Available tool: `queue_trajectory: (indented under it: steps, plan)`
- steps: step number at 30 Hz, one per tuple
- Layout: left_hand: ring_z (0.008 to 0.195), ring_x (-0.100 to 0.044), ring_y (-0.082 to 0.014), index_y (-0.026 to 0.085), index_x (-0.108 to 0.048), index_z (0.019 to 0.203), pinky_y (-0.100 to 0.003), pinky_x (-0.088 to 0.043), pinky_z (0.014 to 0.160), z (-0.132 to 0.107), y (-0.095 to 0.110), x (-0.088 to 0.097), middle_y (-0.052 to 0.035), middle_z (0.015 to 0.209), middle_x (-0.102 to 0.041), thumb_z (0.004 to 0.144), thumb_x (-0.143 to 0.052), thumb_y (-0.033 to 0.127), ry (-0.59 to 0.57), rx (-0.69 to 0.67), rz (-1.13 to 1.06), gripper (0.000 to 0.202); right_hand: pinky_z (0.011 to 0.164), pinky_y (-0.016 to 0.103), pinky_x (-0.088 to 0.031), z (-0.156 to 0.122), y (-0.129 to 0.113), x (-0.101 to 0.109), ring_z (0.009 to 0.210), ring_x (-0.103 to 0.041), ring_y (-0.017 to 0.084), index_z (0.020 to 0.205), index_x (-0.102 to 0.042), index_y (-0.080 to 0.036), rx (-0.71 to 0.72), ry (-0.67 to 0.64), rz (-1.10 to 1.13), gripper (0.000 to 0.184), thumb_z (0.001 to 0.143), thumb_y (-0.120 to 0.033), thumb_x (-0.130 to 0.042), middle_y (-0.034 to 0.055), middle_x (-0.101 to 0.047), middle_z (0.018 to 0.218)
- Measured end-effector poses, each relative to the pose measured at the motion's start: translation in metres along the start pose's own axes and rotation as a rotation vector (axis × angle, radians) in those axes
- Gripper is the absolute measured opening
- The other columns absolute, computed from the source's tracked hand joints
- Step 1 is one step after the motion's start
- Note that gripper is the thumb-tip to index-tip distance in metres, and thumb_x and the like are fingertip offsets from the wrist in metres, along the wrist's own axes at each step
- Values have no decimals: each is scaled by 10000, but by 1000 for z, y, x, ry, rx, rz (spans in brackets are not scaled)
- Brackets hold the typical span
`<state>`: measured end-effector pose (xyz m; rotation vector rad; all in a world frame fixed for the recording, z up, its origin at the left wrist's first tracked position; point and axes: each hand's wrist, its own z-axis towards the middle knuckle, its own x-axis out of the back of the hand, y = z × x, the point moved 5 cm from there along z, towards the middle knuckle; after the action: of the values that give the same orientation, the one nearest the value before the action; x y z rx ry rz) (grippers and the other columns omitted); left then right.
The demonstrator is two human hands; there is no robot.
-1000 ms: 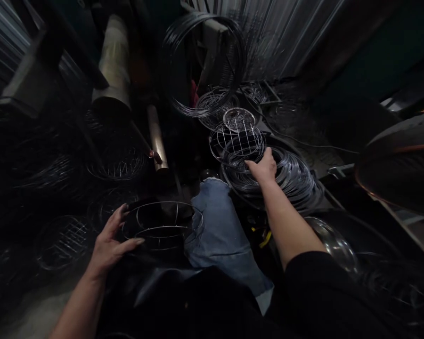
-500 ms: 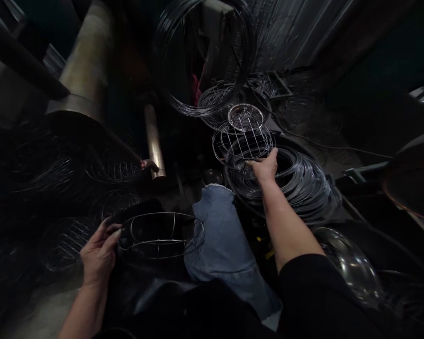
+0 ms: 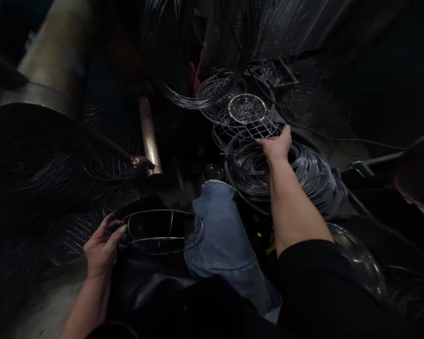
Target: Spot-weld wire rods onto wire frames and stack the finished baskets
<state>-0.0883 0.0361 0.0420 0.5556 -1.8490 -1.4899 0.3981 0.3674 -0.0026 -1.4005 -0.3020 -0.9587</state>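
The left hand (image 3: 103, 246) pinches a wire frame (image 3: 157, 239), the right hand (image 3: 277, 145) a gridded rack (image 3: 253, 130).

Shiny metal wire frame (image 3: 159, 238), matt denim leg (image 3: 221, 230), smooth brassy metal rod (image 3: 149, 139)

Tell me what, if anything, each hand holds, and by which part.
The left hand holds a round wire frame by its left rim, between thumb and fingers. The right hand holds a wire grid by its near right edge.

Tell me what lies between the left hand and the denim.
Head view: the wire frame spans from the left hand to the denim, overlapping its edge.
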Motion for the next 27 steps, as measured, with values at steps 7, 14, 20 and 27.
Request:
queue_trajectory:
  steps: [7,14,20,27]
  plan:
    - [719,-619,-90,215,-703,1092,-191,-538,718,4,-3,-5,4,839,-681,556,-853,276,-14,-40,-36,560,888,386,-444,13,-15,-2,957,-620,261,1280,-392,-71,-114,10,14,690,719,-294,-726,94,-671,897]
    - [742,-611,-91,208,-680,1134,-215,-520,771,6,-9,0,7,856,-674,578,-839,298,-44,-74,-20,585,857,440,-446,-12,-25,35,979,-610,316,1349,-403,-75,-12,-16,-217,703,749,-293,-697,177,-654,1044]
    - [711,-600,-104,177,-663,1162,-233,-513,720,5,-10,-2,-13,871,-670,575,-830,333,-67,-78,1,629,876,436,-424,-88,-16,43,930,-643,297,1045,-719,-215,323,-520,-719,284,793,-243,-590,108,-723,908]
    - [751,-603,-104,168,-649,1178,-235,-504,776,4,-16,-2,-13,869,-668,587,-831,343,-129,-82,-30,643,894,375,-420,-116,15,79,883,-658,242,997,-762,-236,504,-438,-729,282,806,-220,-555,76,-750,907]
